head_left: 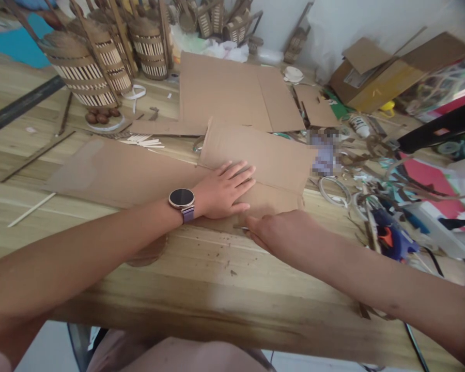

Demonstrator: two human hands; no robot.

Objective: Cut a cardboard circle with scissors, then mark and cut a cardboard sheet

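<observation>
My left hand (228, 190), with a watch on the wrist, lies flat with fingers spread on a piece of brown cardboard (267, 150). At the cardboard's near edge my right hand (275, 230) is closed in a fist, thumb side toward the left hand. A thin bit of something pokes out by its fingertips, too small and blurred to name. Another long cardboard strip (112, 165) reaches out to the left from beneath my left hand. Small brown crumbs (228, 258) are scattered on the wooden table just in front of the hands.
Slatted baskets (81, 67) with tall handles stand at the back left. A large cardboard sheet (220, 88) lies behind the hands. To the right are a roll of tape (334, 190), a blue glue gun (397, 240), paper scraps and an open cardboard box (387, 77).
</observation>
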